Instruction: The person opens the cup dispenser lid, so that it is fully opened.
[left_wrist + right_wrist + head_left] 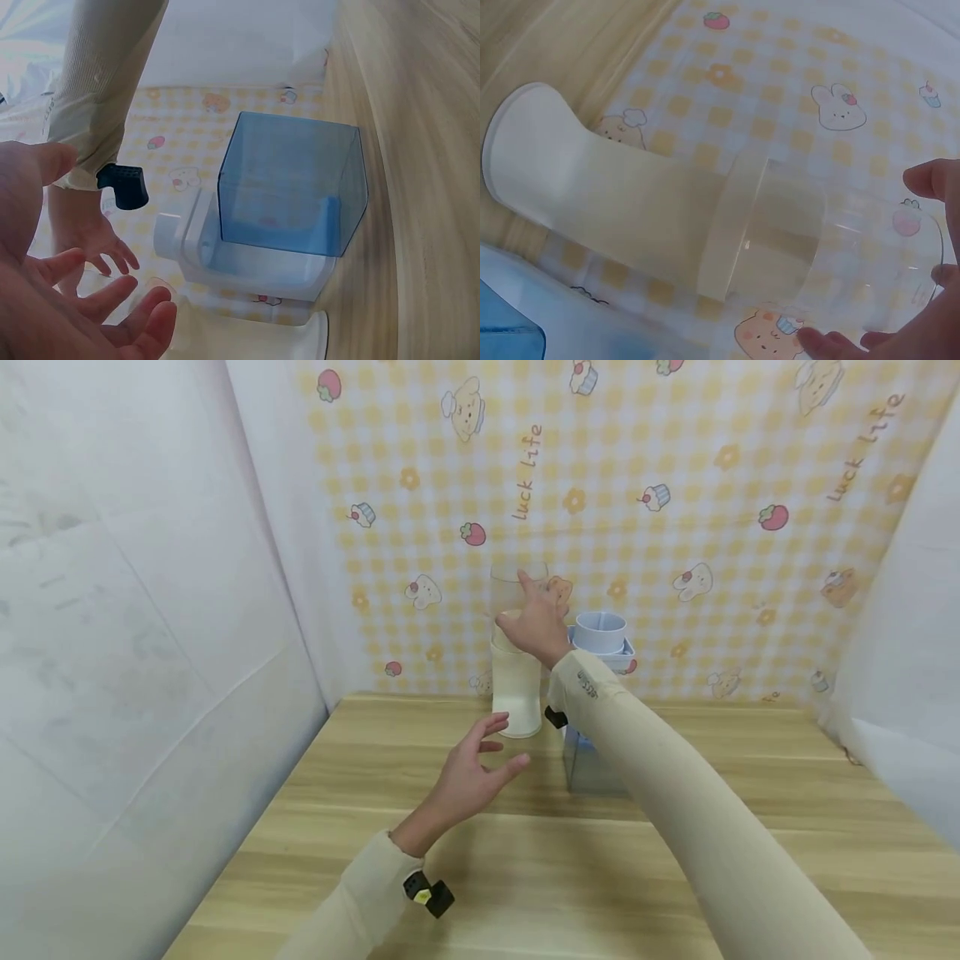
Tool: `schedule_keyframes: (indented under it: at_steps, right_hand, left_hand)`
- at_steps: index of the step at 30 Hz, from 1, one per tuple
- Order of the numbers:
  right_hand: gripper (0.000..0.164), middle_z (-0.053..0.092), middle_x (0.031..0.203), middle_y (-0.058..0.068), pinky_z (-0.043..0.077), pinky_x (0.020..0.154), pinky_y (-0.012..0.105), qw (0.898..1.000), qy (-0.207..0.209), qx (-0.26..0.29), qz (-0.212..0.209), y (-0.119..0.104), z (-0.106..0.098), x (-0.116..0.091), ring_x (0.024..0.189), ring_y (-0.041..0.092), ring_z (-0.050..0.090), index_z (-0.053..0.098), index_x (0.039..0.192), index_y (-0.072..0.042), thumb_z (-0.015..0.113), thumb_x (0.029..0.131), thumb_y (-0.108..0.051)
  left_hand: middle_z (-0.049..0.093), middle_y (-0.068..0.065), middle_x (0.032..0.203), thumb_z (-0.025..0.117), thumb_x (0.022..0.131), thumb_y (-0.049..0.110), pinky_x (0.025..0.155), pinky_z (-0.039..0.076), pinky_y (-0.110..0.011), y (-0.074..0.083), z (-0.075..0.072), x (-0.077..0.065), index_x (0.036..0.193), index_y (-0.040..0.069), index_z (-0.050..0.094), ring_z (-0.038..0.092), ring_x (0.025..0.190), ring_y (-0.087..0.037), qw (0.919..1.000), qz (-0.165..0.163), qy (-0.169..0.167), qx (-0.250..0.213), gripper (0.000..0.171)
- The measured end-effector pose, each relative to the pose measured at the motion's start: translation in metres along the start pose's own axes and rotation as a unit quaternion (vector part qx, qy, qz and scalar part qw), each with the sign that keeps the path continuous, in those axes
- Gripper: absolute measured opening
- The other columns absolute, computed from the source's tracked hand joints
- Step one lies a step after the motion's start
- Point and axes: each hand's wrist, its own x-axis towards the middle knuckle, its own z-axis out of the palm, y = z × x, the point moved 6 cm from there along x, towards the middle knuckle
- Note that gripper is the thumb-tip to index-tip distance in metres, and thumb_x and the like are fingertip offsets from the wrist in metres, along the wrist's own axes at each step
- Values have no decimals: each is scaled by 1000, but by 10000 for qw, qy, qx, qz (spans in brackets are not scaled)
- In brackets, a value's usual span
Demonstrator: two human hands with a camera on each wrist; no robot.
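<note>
My right hand [534, 622] is at the clear cylinder [855, 247] that sits upright on a cream stand [516, 689]. Its fingers and thumb are spread about the cylinder's upper end, and a gap shows at the thumb [928, 180] in the right wrist view. The stand has a flared foot on the tabletop. Lower and nearer, my left hand [468, 772] hovers over the table with loosely bent fingers and nothing in it. Right of the stand is a pale blue-white unit [600, 635] with a round collar on top and a see-through bluish box [292, 187] at its front.
The wooden table [712, 852] reaches back to a yellow checked cloth [615, 460] with printed figures. White sheets [150, 610] hang at the left and right sides. My right forearm [675, 777] partly covers the blue-white unit in the head view.
</note>
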Motion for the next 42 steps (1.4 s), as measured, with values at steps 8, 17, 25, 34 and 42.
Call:
schedule_keyframes:
  at_steps: [8, 17, 25, 34, 42]
  right_hand:
    - [75, 19, 157, 19, 43, 98, 56, 9993, 181, 307, 69, 2, 1, 0, 138, 43, 28, 33, 152, -24, 68, 87, -36]
    - [72, 31, 149, 12, 48, 91, 51, 9964, 731, 421, -71, 12, 8, -3, 119, 38, 45, 37, 145, -24, 72, 85, -42]
    - [82, 31, 144, 18, 50, 88, 45, 9852, 1434, 701, -626, 11, 12, -6, 112, 36, 50, 39, 137, -12, 84, 76, -45]
    - [84, 38, 134, 18, 52, 84, 43, 9842, 1339, 789, -847, 12, 6, -1, 97, 32, 53, 40, 133, -11, 85, 73, -49]
    - [81, 47, 139, 13, 46, 96, 44, 9785, 1100, 1326, -1133, 16, 4, -5, 117, 30, 53, 47, 138, -12, 87, 74, -42]
  left_hand:
    - [52, -4, 144, 69, 95, 25, 86, 52, -45, 0, 0, -1, 142, 9, 48, 57, 119, -30, 9999, 90, -34, -123, 54]
    - [54, -3, 141, 69, 95, 25, 83, 53, -41, 4, -1, 2, 138, 10, 51, 59, 115, -28, 9998, 209, -9, 10, 49]
    - [54, -6, 140, 68, 95, 24, 80, 55, -39, -1, -2, 2, 136, 8, 51, 60, 113, -30, 9997, 204, -73, 101, 48]
    - [56, -8, 136, 69, 94, 23, 77, 56, -37, -2, -4, 2, 134, 7, 53, 61, 110, -30, 9998, 173, -52, 119, 46]
    - [57, -9, 135, 71, 93, 21, 84, 55, -41, -8, -8, 1, 133, 5, 53, 62, 109, -31, 9998, 191, 45, 89, 46]
